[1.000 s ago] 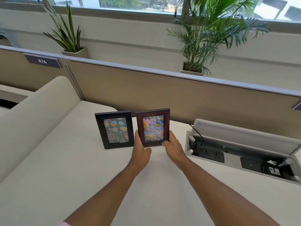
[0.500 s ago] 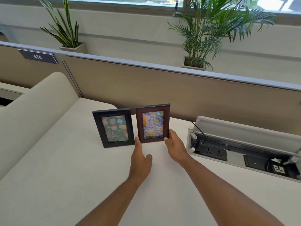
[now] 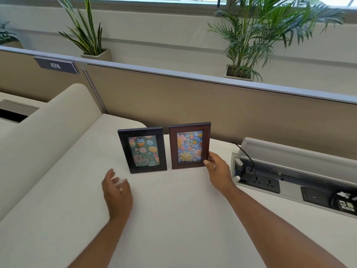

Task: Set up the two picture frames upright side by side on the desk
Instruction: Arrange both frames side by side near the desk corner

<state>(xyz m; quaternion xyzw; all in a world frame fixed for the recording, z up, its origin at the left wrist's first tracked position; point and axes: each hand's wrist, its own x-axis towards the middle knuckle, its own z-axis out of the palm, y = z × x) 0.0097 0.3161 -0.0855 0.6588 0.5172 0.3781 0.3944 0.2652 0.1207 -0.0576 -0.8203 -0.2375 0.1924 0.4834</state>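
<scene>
Two picture frames stand upright side by side on the white desk (image 3: 173, 213), a narrow gap between them. The black frame (image 3: 123, 149) on the left shows a birthday card with cupcakes. The brown frame (image 3: 173, 146) on the right shows pastel flowers. My right hand (image 3: 219, 171) holds the brown frame's lower right edge, thumb on the front. My left hand (image 3: 116, 192) hovers open over the desk, down and left of the black frame, touching neither frame; its fingers are blurred.
An open cable box (image 3: 293, 171) with sockets, a plugged black cable and its raised lid lies in the desk to the right. A beige partition (image 3: 222, 105) runs close behind the frames. A rounded divider (image 3: 38, 140) rises at the left. Potted plants stand beyond.
My left hand has let go of the brown frame's left side and drawn back down and to the left. My right hand stays at the frame's right edge.
</scene>
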